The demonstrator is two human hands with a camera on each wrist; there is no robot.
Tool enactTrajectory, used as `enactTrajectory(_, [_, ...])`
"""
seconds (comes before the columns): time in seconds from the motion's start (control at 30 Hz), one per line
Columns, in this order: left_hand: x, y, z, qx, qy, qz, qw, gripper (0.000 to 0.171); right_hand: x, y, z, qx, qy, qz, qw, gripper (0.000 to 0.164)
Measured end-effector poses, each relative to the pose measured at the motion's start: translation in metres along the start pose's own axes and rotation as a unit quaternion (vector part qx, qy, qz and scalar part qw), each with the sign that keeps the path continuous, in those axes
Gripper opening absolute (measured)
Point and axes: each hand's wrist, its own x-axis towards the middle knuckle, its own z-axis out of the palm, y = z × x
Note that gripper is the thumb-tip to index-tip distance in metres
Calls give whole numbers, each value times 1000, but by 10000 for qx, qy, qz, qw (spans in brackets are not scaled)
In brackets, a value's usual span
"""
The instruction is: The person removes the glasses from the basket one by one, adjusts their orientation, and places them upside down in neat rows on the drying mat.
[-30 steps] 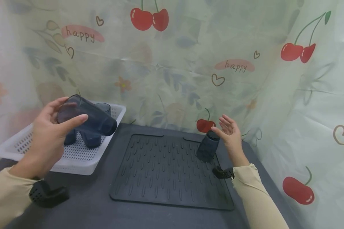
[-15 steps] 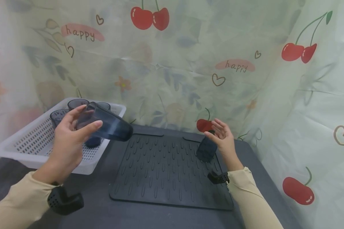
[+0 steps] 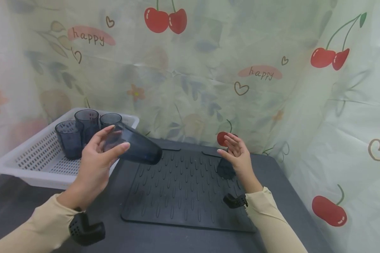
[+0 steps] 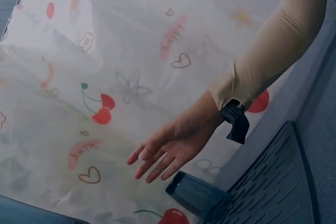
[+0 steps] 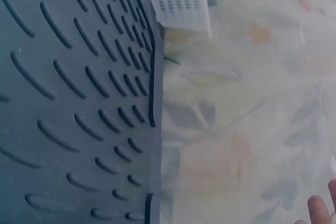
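In the head view, a left hand (image 3: 96, 160) grips a tilted, translucent tumbler (image 3: 140, 147) near the far left corner of a ridged mat (image 3: 183, 196) on a dark tabletop (image 3: 164, 242), before cherry-print sheeting (image 3: 206, 45). The left wrist view catches the right hand (image 4: 181, 137), fingers relaxed, near an overturned tumbler (image 4: 197, 195); the right wrist view, a perforated white basket (image 5: 181, 3).

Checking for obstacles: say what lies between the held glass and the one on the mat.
Only bare ribbed mat, as the head view shows.

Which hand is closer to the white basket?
Left. The left hand is near the basket; the right hand is farther off, near the upside-down cup on the mat.
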Motion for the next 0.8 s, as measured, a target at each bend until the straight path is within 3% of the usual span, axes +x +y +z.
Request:
enactTrajectory(0.27, [-2,-9,10,272,-33,-427,9987,67,-7,1,16,-70,-447,-168,9988,66])
enactTrajectory(0.8, [-5,-20,31,400,-166,-695,9966,69,-20,2,55,175,-1222,-284,9919,72])
